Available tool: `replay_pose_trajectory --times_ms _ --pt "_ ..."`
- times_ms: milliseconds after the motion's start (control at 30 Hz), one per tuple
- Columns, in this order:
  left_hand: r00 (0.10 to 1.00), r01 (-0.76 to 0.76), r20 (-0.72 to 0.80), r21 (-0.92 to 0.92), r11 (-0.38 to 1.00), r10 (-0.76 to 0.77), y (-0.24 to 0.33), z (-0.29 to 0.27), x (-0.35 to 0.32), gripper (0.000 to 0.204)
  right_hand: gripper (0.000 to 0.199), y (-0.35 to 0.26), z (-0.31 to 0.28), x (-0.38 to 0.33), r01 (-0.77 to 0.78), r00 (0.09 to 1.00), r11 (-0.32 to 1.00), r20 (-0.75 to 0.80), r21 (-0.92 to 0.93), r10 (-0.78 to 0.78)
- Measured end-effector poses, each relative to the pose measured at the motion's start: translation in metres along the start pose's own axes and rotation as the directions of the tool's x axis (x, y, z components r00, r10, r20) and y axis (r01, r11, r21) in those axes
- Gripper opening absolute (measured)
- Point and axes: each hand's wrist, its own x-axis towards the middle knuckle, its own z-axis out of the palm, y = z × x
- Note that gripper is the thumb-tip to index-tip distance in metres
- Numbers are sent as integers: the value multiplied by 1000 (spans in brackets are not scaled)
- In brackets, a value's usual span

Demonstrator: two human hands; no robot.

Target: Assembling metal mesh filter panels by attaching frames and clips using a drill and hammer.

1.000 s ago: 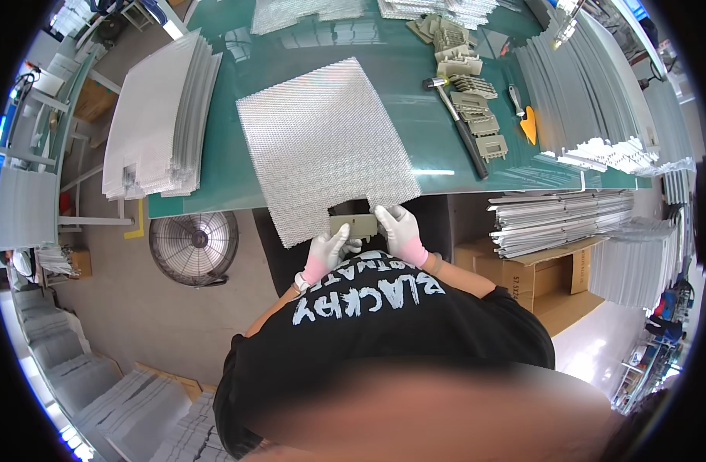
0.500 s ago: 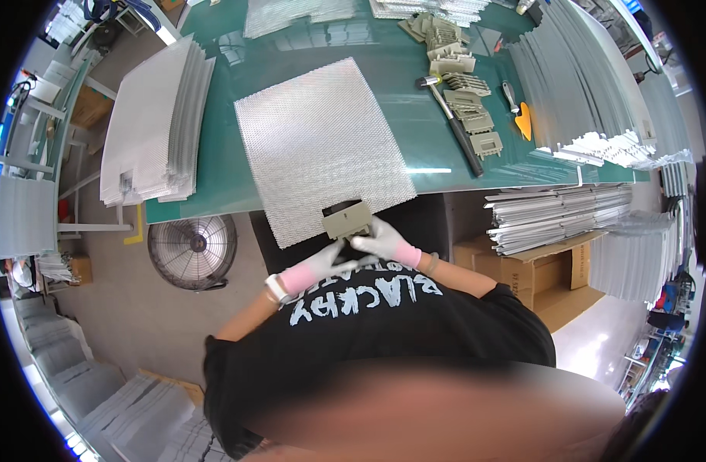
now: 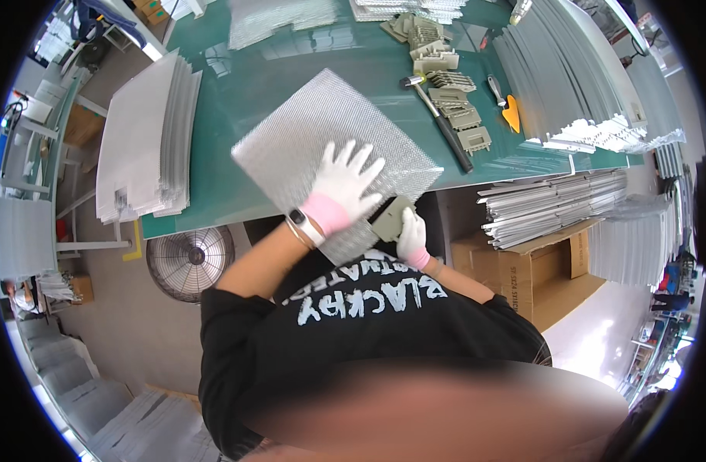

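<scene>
Left hand (image 3: pixel 343 179) lies on mesh (image 3: pixel 287 142) — right hand (image 3: pixel 412 238) grips plate (image 3: pixel 387 222).

A fan (image 3: pixel 189 263) stands on the grey floor (image 3: pixel 125 327) by the green desk (image 3: pixel 218 158); light glares (image 3: pixel 588 350) off floor at right.

White lettering (image 3: pixel 368 302) crosses a black shirt (image 3: pixel 476 331), and white gloves (image 3: pixel 343 175) have pink cuffs (image 3: pixel 327 211), one beside a probable watch (image 3: pixel 301 223).

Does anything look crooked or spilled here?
The mesh sheet lies askew to the edge of the green table, one corner overhanging toward the person, under the spread left hand. I see no spill.
</scene>
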Motion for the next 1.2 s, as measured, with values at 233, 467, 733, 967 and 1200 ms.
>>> replay_pose_trajectory --times_ms 233,467,733,967,1200 --pt "998 65 -12 -61 996 -66 27 7 -10 64 21 -19 -13 17 -275 947 961 182 32 265" --pt "997 29 69 -17 999 -27 34 -2 -19 63 21 0 -11 6 -174 983 984 56 -41 177" --pt "954 -258 132 -108 960 271 -34 -13 17 48 52 -57 1 53 -135 491 801 663 -583 565" --pt "960 -266 -59 131 955 275 -75 -36 21 48 31 -37 -144 107 123 964 -354 27 -927 264" --pt "861 -467 -159 -621 629 482 17 5 -34 33 18 -69 -217 96 295 952 -108 282 -949 120"
